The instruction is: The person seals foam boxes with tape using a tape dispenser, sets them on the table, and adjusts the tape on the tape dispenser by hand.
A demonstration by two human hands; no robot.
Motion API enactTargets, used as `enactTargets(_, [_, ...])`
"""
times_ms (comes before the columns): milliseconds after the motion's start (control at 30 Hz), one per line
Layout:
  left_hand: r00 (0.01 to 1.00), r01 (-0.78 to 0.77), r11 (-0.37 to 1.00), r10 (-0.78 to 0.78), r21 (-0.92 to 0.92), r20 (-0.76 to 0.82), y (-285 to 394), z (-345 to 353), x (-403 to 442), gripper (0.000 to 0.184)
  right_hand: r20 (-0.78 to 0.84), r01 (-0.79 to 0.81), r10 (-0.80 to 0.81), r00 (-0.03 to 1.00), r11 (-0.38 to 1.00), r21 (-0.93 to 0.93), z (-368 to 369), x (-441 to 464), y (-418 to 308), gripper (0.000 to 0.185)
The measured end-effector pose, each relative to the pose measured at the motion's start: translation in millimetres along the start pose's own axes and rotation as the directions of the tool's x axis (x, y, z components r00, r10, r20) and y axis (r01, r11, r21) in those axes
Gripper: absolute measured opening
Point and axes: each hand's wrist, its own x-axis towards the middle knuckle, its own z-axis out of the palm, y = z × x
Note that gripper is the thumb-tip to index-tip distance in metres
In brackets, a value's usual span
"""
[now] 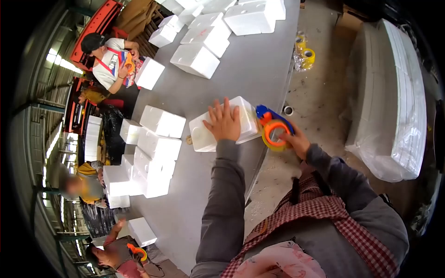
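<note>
Viewed remotely through the head camera, 12 o'clock at the top of my view. At 8 o'clock I see a co-worker in grey and yellow point(95, 185) behind white boxes; at 10, a co-worker in a black cap point(110, 60) holds an orange dispenser point(129, 64) beside a box; between 7 and 8, a third co-worker point(127, 266) holds another orange tool point(137, 252). Stacked white boxes point(160, 147) stand at 9 on the grey table point(259, 60); further boxes point(198, 56) lie towards 12. At the centre, my wearer's left hand point(225, 121) rests with fingers spread on a single white box point(248, 116) near the table's edge. At that box's 3 o'clock end is a blue-and-orange tape dispenser point(276, 130); whether they touch, I cannot tell. The right hand point(296, 141) grips the dispenser from its 4 o'clock side, fingers curled around it. Yellow tape rolls point(307, 56) lie between 1 and 2; a plastic-wrapped white stack point(387, 102) stands near 3.
</note>
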Motion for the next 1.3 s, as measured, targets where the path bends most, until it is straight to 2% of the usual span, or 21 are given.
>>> enactTargets(33, [0.974,-0.070,0.992,0.090,0.101,-0.207,-5,16,8,0.050,0.032,0.071,-0.071,0.997,0.997,-0.001,-10,-4,7,0.057])
enactTargets(100, [0.994,-0.043,0.996,0.035,-0.078,-0.101,-3,11,7,0.050,0.105,0.003,0.016,0.994,0.984,-0.176,-26,-55,-10,0.060])
enactTargets(267, [0.983,-0.050,0.999,0.050,0.001,-0.178,0,10,8,0.048,0.430,0.257,0.054,0.901,0.732,-0.631,-3,-44,-57,0.057])
enactTargets(333, [0.980,-0.060,0.998,0.051,-0.038,-0.194,3,2,5,0.048,0.714,0.718,-0.211,0.667,0.435,-0.543,48,3,-41,0.047])
enactTargets(367, [0.978,-0.076,0.995,0.062,-0.060,-0.201,2,-2,1,0.047,0.792,0.812,-0.223,0.568,0.305,-0.497,60,28,6,0.037])
enactTargets(433, [0.869,-0.308,0.800,0.016,-0.515,-0.495,-25,5,-4,0.048,0.874,0.802,0.060,0.482,0.372,-0.468,66,17,-24,0.040])
enactTargets(500, [0.707,-0.269,0.657,-0.362,-0.704,-0.607,-52,9,-31,0.048,0.916,0.605,0.074,0.395,0.729,-0.320,18,33,-33,0.045])
enactTargets(567, [0.585,-0.179,0.369,-0.706,-0.912,-0.400,-74,22,-57,0.049,0.733,-0.027,0.167,0.660,0.980,-0.198,-34,28,-51,0.045])
enactTargets(600, [0.566,-0.167,0.357,-0.728,-0.919,-0.386,-82,36,-58,0.049,0.616,-0.196,0.114,0.780,0.978,0.067,-37,38,-54,0.044])
enactTargets(633, [0.583,-0.096,0.175,-0.788,-0.980,-0.198,-95,54,-65,0.051,0.460,-0.308,0.123,0.879,0.883,0.353,-37,45,-47,0.044])
enactTargets(667, [0.588,-0.028,-0.011,-0.809,-1.000,-0.008,-103,66,-71,0.053,0.512,-0.328,-0.059,0.857,0.705,0.629,-27,68,-35,0.046])
enactTargets(700, [0.572,-0.028,-0.016,-0.821,-0.999,-0.003,-101,73,-67,0.053,0.495,-0.354,-0.256,0.830,0.444,0.823,-8,102,-28,0.048])
enactTargets(800, [0.691,-0.058,-0.238,-0.711,-0.969,0.133,-88,82,-44,0.065,0.459,-0.399,-0.098,0.883,0.359,0.844,51,128,-17,0.049])
enactTargets(833, [0.681,-0.048,-0.226,-0.720,-0.973,0.134,-87,77,-46,0.065,0.396,-0.248,-0.008,0.918,0.769,0.590,54,109,-12,0.049])
enactTargets(900, [0.651,-0.037,-0.131,-0.755,-0.991,0.075,-78,58,-29,0.068,0.484,-0.351,0.087,0.871,0.800,0.487,44,70,7,0.049])
enactTargets(933, [0.672,-0.112,-0.189,-0.737,-0.976,0.065,-91,74,-27,0.069,0.663,-0.616,0.077,0.745,0.459,0.640,17,54,14,0.050])
enactTargets(1067, [0.543,-0.073,-0.198,-0.830,-0.977,0.128,-90,88,-36,0.068,0.490,-0.397,0.109,0.865,0.747,0.533,-22,113,17,0.050])
enactTargets(1167, [0.431,-0.097,-0.097,-0.901,-0.991,0.046,-85,76,-28,0.063,0.407,-0.387,0.135,0.903,0.668,0.636,40,120,0,0.047])
enactTargets(1233, [0.348,0.379,0.285,-0.925,-0.880,-0.150,-97,56,-34,0.055,0.528,-0.485,0.145,0.837,0.642,0.593,56,125,-27,0.045])
enactTargets(1267, [0.487,0.576,0.461,-0.857,-0.675,-0.169,-94,20,-33,0.051,0.621,-0.561,0.147,0.770,0.619,0.550,64,130,-38,0.044])
enactTargets(1300, [0.482,0.652,0.497,-0.855,-0.572,-0.192,-96,7,-27,0.050,0.645,-0.591,0.172,0.745,0.618,0.519,71,135,-43,0.044])
